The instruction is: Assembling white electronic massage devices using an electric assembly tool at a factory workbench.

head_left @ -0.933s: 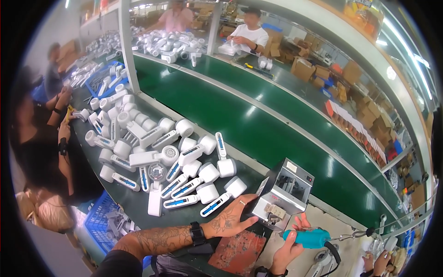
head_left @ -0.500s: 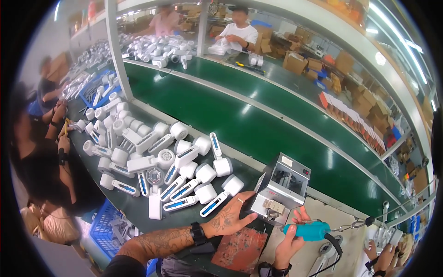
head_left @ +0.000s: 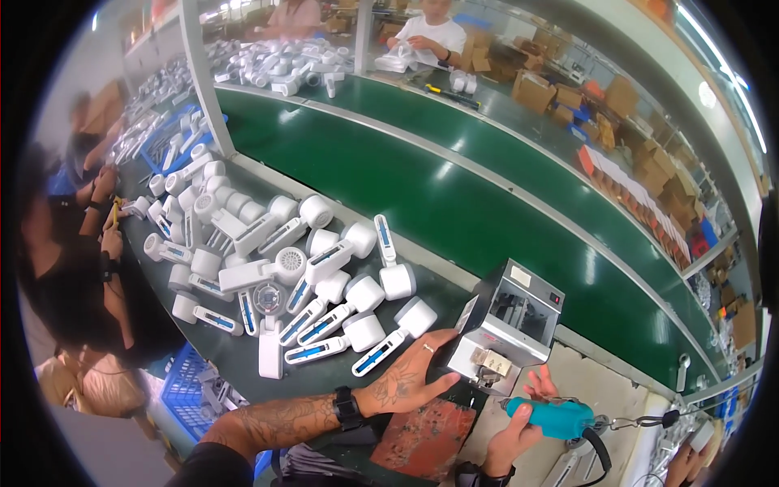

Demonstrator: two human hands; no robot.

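A silver and dark box-shaped machine (head_left: 531,304), looking like a screw feeder with a window on top, stands right of centre. My left hand (head_left: 403,381) rests against its left side, fingers and thumb spread, holding nothing. In my right hand (head_left: 507,442) is a teal electric screwdriver (head_left: 556,417), held sideways with its tip pointing left, just below the machine's front outlet (head_left: 491,365). A coil and cord run from its back end to the right. Under my left hand lies a worn reddish board (head_left: 426,438).
White handheld fan-like housings (head_left: 333,312) with blue strips pile up on my left. Behind them runs a green conveyor belt (head_left: 389,174). A blue basket (head_left: 187,390) stands at lower left. People work at the left, far side and lower right; one far worker (head_left: 430,36) wears white.
My view has shifted a little, so the machine and my right hand appear slightly farther right. Both hands keep nearly the same places by the machine, the screwdriver still in my right.
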